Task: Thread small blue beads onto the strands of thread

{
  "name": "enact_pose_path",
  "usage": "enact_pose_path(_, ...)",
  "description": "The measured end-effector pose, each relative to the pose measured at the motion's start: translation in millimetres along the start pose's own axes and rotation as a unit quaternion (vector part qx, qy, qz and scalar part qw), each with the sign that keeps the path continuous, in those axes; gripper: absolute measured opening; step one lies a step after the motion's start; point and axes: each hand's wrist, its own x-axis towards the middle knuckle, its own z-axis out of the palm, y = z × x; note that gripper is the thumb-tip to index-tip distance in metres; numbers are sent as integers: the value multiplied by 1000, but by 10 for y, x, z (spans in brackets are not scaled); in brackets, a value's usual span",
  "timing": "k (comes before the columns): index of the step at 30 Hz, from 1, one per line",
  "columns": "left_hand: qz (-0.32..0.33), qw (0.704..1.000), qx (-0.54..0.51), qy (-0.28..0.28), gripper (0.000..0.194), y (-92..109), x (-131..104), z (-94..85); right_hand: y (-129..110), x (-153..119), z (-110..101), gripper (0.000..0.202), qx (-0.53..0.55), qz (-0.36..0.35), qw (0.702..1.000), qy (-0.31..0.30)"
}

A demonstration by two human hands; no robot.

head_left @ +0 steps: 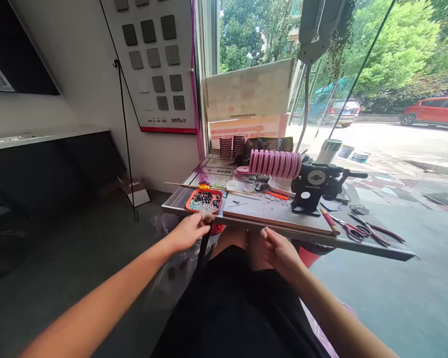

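My left hand (192, 230) is at the table's front edge, just below an orange tray (203, 200) of black, silver and greenish small pieces. Its fingers are partly curled and blurred, so what they hold, if anything, is unclear. In front of the edge, to the right, my right hand (280, 248) is closed, thumb against fingers, on something too small to make out. Beyond it lies a white board (261, 211) with a few thin dark pieces on it. A black hand-cranked winder (313, 184) carries a row of pink spools (275, 164).
Scissors (354, 231) and pliers (381, 231) lie at the table's right, beside a red-yellow tube (329, 221). A thin stick (186, 185) crosses behind the tray. Stacked spools (226, 148) stand at the back. A red container (309, 254) is under the table.
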Motion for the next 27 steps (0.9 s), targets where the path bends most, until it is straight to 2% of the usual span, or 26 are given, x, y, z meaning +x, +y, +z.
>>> enact_pose_path(3, 40, 993, -100, 36, 33, 435, 762, 300, 9, 27, 13, 44, -2, 2, 1000, 11)
enact_pose_path(5, 41, 986, -160, 29, 23, 573, 1036, 500, 13, 39, 20, 45, -3, 2, 1000, 18)
enact_pose_path(7, 43, 977, -209, 26, 7, 577, 1084, 634, 19, 45, 17, 46, -2, 2, 1000, 24)
enact_pose_path(10, 70, 961, -264, 37, 17, 465, 861, 670, 40, 55, -6, 48, 4, 2, 1000, 26)
enact_pose_path(13, 120, 946, -302, 13, 21, 462, 597, 524, 88, 83, -41, 47, 11, 4, 1000, 22)
enact_pose_path(16, 172, 926, -334, -42, 22, 721, 591, 262, 155, 129, -67, 47, 15, -2, 1000, 23)
enact_pose_path(18, 224, 894, -380, -78, 21, 1026, 786, 61, 201, 167, -76, 48, 14, -8, 999, 28)
enact_pose_path(19, 265, 864, -417, -99, 17, 1201, 938, -37, 223, 188, -80, 48, 13, -11, 999, 31)
enact_pose_path(20, 313, 833, -446, -100, 15, 1378, 1117, -128, 246, 213, -86, 49, 10, -14, 999, 32)
enact_pose_path(21, 350, 820, -447, -72, 17, 1546, 1316, -210, 273, 242, -97, 50, 6, -16, 999, 33)
enact_pose_path(22, 367, 828, -424, -7, 22, 1692, 1525, -277, 303, 277, -114, 51, 3, -17, 999, 35)
enact_pose_path(24, 327, 885, -300, 141, 30, 1871, 1934, -360, 378, 362, -167, 53, 2, -14, 999, 45)
enact_pose_path(25, 294, 905, -246, 184, 33, 1886, 2115, -375, 419, 409, -200, 55, 8, -8, 998, 58)
enact_pose_path(27, 233, 935, -176, 200, 34, 1759, 2392, -365, 494, 491, -261, 58, 24, 8, 996, 85)
